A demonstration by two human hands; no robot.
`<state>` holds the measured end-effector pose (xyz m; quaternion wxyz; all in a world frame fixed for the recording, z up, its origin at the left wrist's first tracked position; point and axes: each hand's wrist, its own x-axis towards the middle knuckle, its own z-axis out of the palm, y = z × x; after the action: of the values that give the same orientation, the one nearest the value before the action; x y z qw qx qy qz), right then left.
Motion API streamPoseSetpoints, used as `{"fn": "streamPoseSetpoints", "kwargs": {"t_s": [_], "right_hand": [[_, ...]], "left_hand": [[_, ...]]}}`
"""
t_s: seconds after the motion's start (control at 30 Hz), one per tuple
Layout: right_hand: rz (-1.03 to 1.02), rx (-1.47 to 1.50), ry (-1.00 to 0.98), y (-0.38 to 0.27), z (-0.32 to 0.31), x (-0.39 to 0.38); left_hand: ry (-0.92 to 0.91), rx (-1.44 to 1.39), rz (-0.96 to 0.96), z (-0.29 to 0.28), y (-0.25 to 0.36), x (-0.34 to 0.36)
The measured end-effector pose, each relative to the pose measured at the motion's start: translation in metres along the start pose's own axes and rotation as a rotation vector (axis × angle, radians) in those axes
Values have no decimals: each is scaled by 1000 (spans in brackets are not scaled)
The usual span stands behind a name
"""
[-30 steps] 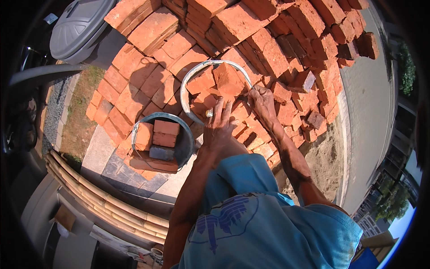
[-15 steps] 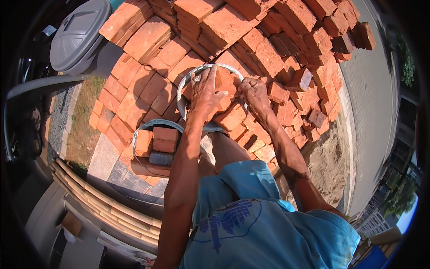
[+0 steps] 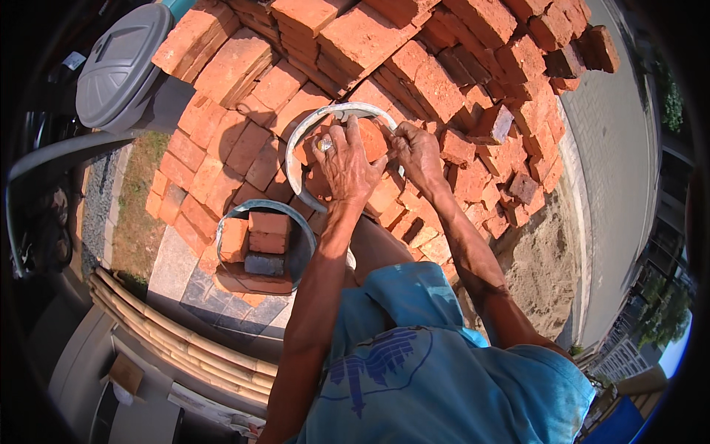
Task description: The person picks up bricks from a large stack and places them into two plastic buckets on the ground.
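Observation:
A pale-rimmed bucket (image 3: 293, 152) stands against the brick pile, with reddish bricks inside it. My left hand (image 3: 347, 164) reaches over its opening, fingers bent around a brick (image 3: 373, 139) and thumb spread to the right; the palm hides part of that brick. On the bucket's right side, my right hand (image 3: 418, 154) is closed on the rim. To the left and nearer me is a second bucket (image 3: 305, 235), holding several bricks (image 3: 268, 232), one of them dark grey.
Stacked bricks (image 3: 370, 37) rise beyond the buckets, with loose ones (image 3: 473, 181) tumbled at right. Sand (image 3: 543, 266) lies beside the paved road (image 3: 621, 185). Bamboo poles (image 3: 185, 337) run along the lower left. A lidded grey bin (image 3: 122, 66) stands at the far left.
My left hand has shifted right and slightly down over the bucket, its fingers more bent. My left forearm has swung right, showing more of the second bucket. The right hand keeps its grip.

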<state>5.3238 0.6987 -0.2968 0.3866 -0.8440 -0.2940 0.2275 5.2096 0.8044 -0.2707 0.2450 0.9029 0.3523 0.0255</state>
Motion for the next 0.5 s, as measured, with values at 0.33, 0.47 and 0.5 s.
{"fn": "streamPoseSetpoints", "kwargs": {"t_s": [0.33,0.47,0.5], "right_hand": [[195,276,-133,5,-13,-31],[254,492,-191,8,-16,-35],[241,499,-219,10,-17,-37]], "left_hand": [[5,8,-23,2,3,-27],[-95,-55,90,-12,-9,-17],[-51,-92,103,-15,-12,-22]]}}
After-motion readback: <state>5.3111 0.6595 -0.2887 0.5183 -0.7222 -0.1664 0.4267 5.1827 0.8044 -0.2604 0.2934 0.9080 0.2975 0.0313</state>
